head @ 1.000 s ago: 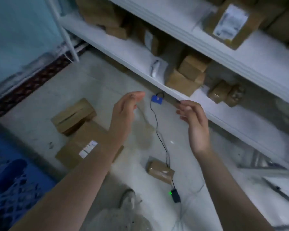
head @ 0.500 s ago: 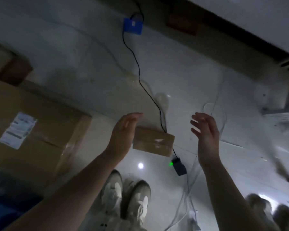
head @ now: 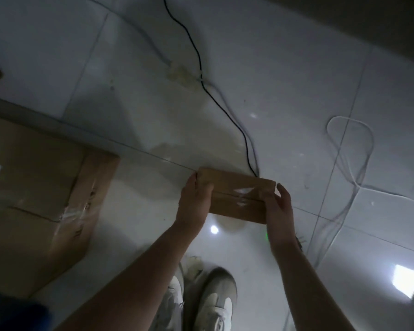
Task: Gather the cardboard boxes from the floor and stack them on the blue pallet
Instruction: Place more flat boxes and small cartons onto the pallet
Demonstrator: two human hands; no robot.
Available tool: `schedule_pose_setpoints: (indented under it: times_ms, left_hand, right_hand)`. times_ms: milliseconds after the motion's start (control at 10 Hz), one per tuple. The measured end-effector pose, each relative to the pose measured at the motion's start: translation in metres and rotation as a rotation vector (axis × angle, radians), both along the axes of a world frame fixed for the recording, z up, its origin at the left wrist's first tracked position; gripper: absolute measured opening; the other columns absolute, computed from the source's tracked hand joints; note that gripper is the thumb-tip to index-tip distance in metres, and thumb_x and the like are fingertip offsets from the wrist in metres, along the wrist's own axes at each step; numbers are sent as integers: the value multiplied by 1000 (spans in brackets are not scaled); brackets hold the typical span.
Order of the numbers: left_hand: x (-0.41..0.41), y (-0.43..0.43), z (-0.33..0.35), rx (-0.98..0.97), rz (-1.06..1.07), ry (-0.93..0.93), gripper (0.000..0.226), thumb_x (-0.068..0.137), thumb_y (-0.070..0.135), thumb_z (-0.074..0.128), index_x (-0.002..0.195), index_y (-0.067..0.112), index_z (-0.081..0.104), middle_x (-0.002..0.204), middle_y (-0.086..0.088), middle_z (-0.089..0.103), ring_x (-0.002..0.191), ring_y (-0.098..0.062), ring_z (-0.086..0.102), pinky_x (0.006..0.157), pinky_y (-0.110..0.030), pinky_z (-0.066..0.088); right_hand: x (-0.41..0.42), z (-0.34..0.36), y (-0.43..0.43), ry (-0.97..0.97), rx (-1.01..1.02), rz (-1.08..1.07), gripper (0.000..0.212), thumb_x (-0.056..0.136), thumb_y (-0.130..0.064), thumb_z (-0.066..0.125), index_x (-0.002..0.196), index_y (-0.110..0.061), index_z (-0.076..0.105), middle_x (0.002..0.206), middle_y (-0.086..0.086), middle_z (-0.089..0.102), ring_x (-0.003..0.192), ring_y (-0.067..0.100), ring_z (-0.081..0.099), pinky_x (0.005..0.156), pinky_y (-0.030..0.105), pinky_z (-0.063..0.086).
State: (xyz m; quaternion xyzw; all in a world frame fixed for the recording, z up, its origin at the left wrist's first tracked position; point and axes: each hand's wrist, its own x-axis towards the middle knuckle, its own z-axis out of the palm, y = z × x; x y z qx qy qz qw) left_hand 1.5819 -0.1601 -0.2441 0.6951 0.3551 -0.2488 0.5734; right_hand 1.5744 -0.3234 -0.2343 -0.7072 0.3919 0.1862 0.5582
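Nearest the camera, the person's pale sneakers (head: 201, 304) stand on the white tiled floor (head: 296, 91), and both forearms reach forward over them to a small cardboard box (head: 237, 194) just ahead of the toes. The left hand (head: 195, 204) is clamped on the box's left end, thumb on the top face and fingers wrapped around the far edge; the right hand (head: 279, 209) is closed on the right end in the same way, so the box sits between the two hands, equally near each. Its long axis runs left to right, tilted slightly so the right end lies lower in the view. It is a flat, plain brown carton, sealed along the top seam with clear tape that catches the light; I cannot tell whether it rests on the floor or is just off it. Just beyond it, a thin black cable (head: 225, 111) runs away across the tiles and seems to pass under its far edge, so a lift probably needs to clear that. To the left sits a much larger cardboard box (head: 34, 199), taped and labelled. A white cable (head: 359, 149) loops on the right.
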Motion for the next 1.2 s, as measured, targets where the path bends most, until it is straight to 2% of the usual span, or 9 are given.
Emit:
schedule_pose_setpoints:
  times_ms: [100, 200, 300, 400, 600, 700, 900, 1000, 1200]
  left_hand:
    - [13, 11, 19, 59, 15, -29, 54, 76, 49, 50, 124, 27, 51, 126, -4, 57, 118, -25, 54, 101, -47, 44]
    - [35, 31, 63, 92, 108, -131, 53, 71, 53, 66, 115, 32, 45, 124, -7, 52, 109, -24, 57, 79, -34, 56]
    - [61, 56, 118, 124, 178, -236, 54, 77, 52, 70, 112, 24, 41, 120, -11, 46, 95, -16, 57, 55, -8, 47]
    - [85, 86, 182, 183, 334, -336, 37, 85, 45, 63, 95, 17, 42, 110, -14, 48, 80, -10, 50, 56, -4, 39]
    - [90, 154, 304, 148, 638, -441, 30, 69, 56, 62, 77, 37, 40, 110, -18, 50, 92, -30, 56, 80, -48, 50]
    - [65, 186, 367, 183, 752, -546, 34, 74, 37, 63, 92, 20, 40, 109, -11, 48, 83, -13, 53, 67, -21, 46]
    - [-24, 262, 464, 229, 948, -683, 32, 86, 23, 58, 114, 24, 45, 119, 0, 49, 100, -8, 57, 74, -18, 48]
    - [-88, 308, 491, 300, 1010, -705, 38, 91, 15, 54, 124, 31, 47, 119, 5, 44, 95, 2, 55, 66, -8, 48]
    - [-236, 396, 510, 501, 1197, -610, 48, 91, 0, 47, 130, 27, 44, 121, 1, 31, 95, 0, 46, 64, -14, 48]
  right_hand:
    - [9, 22, 17, -91, -36, 88, 32, 88, -34, 65, 118, -36, 54, 115, -5, 62, 97, 1, 62, 75, 13, 51]
    - [30, 55, 33, -218, -119, 163, 73, 71, -56, 67, 135, -27, 49, 127, -1, 54, 117, 19, 55, 93, 36, 51]
    - [66, 111, 57, -341, -120, 147, 64, 78, -50, 73, 133, -30, 45, 122, -15, 45, 119, 15, 51, 91, 29, 50]
    - [102, 173, 84, -449, -23, 157, 43, 88, -37, 69, 123, -30, 44, 121, -1, 49, 107, 13, 57, 76, 17, 52]
    - [142, 307, 161, -632, 102, 289, 30, 93, -16, 64, 110, -15, 40, 93, -5, 50, 67, -11, 55, 61, 9, 45]
    - [130, 363, 203, -640, 178, 385, 33, 92, -16, 64, 114, -15, 40, 100, -2, 50, 74, -6, 57, 61, 10, 46]
    - [68, 441, 293, -655, 233, 616, 52, 90, -28, 65, 139, -25, 45, 130, 1, 43, 102, 0, 56, 80, 8, 47]
    - [22, 469, 350, -643, 256, 777, 48, 92, -22, 63, 136, -31, 45, 134, -3, 43, 98, -12, 53, 70, 0, 43]
    - [-101, 488, 466, -571, 376, 1045, 66, 88, -11, 63, 144, -34, 37, 140, -10, 43, 116, 2, 51, 100, 34, 48]
